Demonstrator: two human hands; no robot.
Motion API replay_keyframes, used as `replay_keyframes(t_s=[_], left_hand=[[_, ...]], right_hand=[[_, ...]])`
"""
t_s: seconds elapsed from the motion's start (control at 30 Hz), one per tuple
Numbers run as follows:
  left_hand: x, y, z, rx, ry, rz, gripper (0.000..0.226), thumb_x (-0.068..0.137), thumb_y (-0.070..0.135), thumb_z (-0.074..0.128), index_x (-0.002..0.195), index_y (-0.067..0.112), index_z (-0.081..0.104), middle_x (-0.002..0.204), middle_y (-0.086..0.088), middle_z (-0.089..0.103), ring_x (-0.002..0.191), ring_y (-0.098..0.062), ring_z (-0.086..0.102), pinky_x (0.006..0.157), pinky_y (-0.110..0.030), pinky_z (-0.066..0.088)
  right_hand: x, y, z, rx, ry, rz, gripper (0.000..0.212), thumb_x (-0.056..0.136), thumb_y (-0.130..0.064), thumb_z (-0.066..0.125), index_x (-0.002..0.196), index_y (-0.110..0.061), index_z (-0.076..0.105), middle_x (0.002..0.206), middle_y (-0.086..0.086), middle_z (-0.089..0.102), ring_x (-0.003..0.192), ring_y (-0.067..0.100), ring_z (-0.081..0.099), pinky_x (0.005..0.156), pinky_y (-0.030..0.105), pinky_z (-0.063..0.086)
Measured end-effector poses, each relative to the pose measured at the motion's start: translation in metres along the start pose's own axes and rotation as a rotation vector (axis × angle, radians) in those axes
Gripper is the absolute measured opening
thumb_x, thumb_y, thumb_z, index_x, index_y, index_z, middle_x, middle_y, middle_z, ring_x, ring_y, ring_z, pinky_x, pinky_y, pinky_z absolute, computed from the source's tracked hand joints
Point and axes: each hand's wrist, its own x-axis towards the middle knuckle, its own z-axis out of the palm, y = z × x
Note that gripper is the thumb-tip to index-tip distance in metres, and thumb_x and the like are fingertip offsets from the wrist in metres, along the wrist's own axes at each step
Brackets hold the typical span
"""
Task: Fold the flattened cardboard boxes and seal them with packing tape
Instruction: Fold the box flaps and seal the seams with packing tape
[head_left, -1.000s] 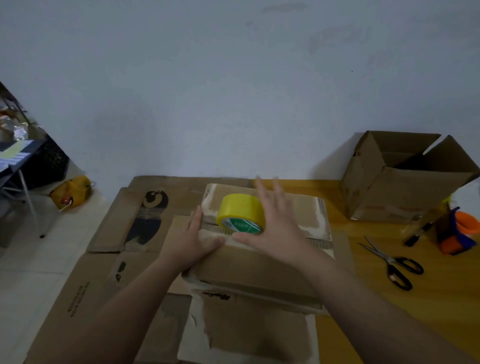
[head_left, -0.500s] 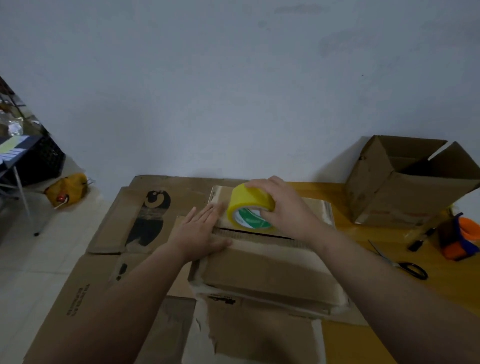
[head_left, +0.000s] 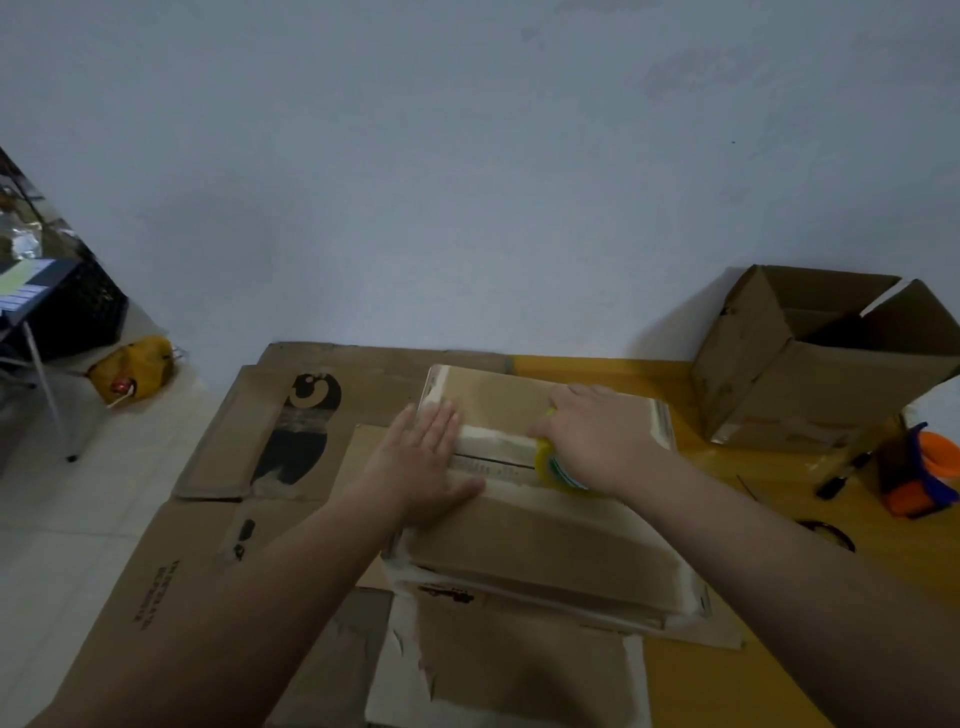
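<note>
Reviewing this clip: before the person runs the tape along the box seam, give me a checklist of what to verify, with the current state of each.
1. Left hand flat on the box, steadying its left end: ok.
2. Right hand grips the tape roll: ok.
3. Roll sits on the seam between the top flaps: ok.
4. Flaps meet flush along the seam: cannot tell; a pale edge shows there.
5. Tape end stuck down at the left: cannot tell; no tape strip can be made out.
6. Scissors within reach for the cut: ok; a handle shows on the table beside the right forearm.
</note>
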Motion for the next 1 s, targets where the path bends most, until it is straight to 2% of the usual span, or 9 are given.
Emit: replay_keyframes(t_s=[0.2,0.3,0.4,0.47,0.53,0.63,0.8,0.9,1.0], left_hand=[[-0.003,0.047,0.008,-0.192,0.013,0.04,0.082,0.095,0.063,0.015,0.152,0.009,-0.009,0.159,-0.009,-0.015,0.146,-0.018,-0.016,0.119,-0.034,-0.01],[-0.003,0.043,0.006,-0.187,0.001,0.029,0.082,0.096,0.063,0.018,0.152,0.009,-0.008,0.16,-0.009,-0.014,0.147,-0.018,-0.014,0.119,-0.033,-0.01],[-0.005,0.048,0.005,-0.196,-0.008,-0.013,0.084,0.095,0.064,0.019,0.151,0.009,-0.011,0.159,-0.009,-0.017,0.146,-0.019,-0.017,0.117,-0.031,-0.012],[-0.005,0.05,0.004,-0.208,-0.021,-0.063,0.088,0.093,0.066,0.019,0.15,0.008,-0.014,0.158,-0.01,-0.021,0.145,-0.02,-0.02,0.116,-0.031,-0.014],[-0.004,0.05,0.004,-0.218,-0.031,-0.095,0.089,0.093,0.067,0.019,0.15,0.008,-0.015,0.158,-0.01,-0.022,0.145,-0.02,-0.021,0.117,-0.032,-0.013],[-0.005,0.05,0.002,-0.224,-0.051,-0.106,0.091,0.091,0.07,0.018,0.15,0.01,-0.015,0.158,-0.008,-0.022,0.145,-0.018,-0.019,0.117,-0.031,-0.011],[-0.007,0.049,-0.002,-0.237,-0.053,-0.113,0.122,0.055,0.087,-0.015,0.148,0.009,-0.02,0.157,-0.008,-0.024,0.145,-0.016,-0.02,0.111,-0.027,-0.015],[-0.004,0.054,-0.002,-0.221,-0.07,-0.119,0.13,0.045,0.088,-0.025,0.148,0.009,-0.021,0.156,-0.008,-0.026,0.145,-0.018,-0.021,0.11,-0.027,-0.016],[-0.002,0.057,-0.004,-0.202,-0.076,-0.155,0.112,0.065,0.086,-0.01,0.149,0.012,-0.02,0.156,-0.008,-0.026,0.144,-0.02,-0.022,0.113,-0.031,-0.014]], right_hand=[[-0.004,0.003,0.005,0.167,0.054,-0.042,0.053,0.088,-0.035,0.052,0.139,-0.026,0.043,0.138,0.0,0.045,0.128,0.02,0.039,0.102,0.034,0.032],[-0.016,0.029,0.018,0.68,0.214,0.045,0.047,0.089,-0.039,0.06,0.133,-0.023,0.049,0.13,-0.004,0.052,0.118,0.014,0.047,0.094,0.027,0.039],[-0.03,0.042,0.042,1.28,0.356,0.305,0.031,0.091,-0.037,0.064,0.104,-0.009,0.065,0.098,0.005,0.066,0.09,0.014,0.062,0.071,0.013,0.045],[-0.037,0.037,0.056,1.601,0.298,0.475,0.042,0.083,-0.047,0.066,0.097,-0.008,0.07,0.088,0.012,0.07,0.076,0.018,0.069,0.063,0.022,0.051],[-0.036,0.029,0.058,1.719,0.267,0.579,0.032,0.082,-0.046,0.065,0.092,-0.015,0.071,0.086,0.012,0.072,0.07,0.019,0.071,0.06,0.028,0.053],[-0.025,0.03,0.034,1.472,0.272,0.433,0.024,0.087,-0.046,0.064,0.085,-0.022,0.068,0.086,0.0,0.07,0.073,0.011,0.066,0.065,0.027,0.049],[-0.034,0.088,-0.029,0.537,0.135,0.341,0.049,0.09,-0.056,0.051,0.071,-0.01,0.055,0.074,0.004,0.054,0.076,0.024,0.054,0.062,0.032,0.038],[-0.051,0.099,-0.013,0.455,0.055,0.329,0.042,0.092,-0.052,0.051,0.084,-0.011,0.055,0.077,0.001,0.05,0.077,0.021,0.052,0.06,0.032,0.038],[-0.056,0.091,0.014,0.421,0.021,0.333,0.046,0.095,-0.052,0.046,0.113,-0.012,0.058,0.08,-0.002,0.051,0.07,0.016,0.047,0.053,0.03,0.037]])
